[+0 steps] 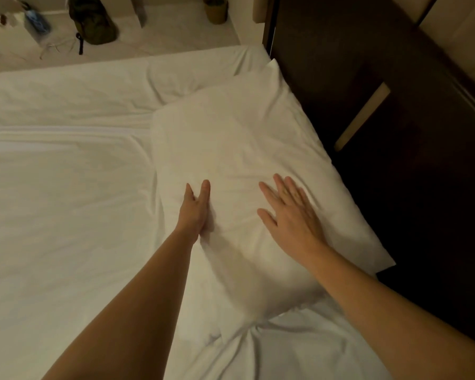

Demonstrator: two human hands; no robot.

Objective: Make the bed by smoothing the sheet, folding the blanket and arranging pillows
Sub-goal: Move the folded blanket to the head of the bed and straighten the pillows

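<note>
A large white pillow (236, 149) lies on the bed along the dark headboard (368, 78). My right hand (291, 212) rests flat on the pillow's near half, fingers spread, holding nothing. My left hand (196, 209) presses edge-on into the pillow's left side, fingers straight and together, denting the fabric. The white sheet (66, 204) covers the mattress to the left, with long creases across it and puckers near the pillow's near corner. No blanket is in view.
Beyond the far edge of the bed lies a pale floor with a dark green backpack (92, 21), a small basket (216, 10) and a blue item (37, 21). A pale strip (364, 116) shows on the dark headboard panel at right.
</note>
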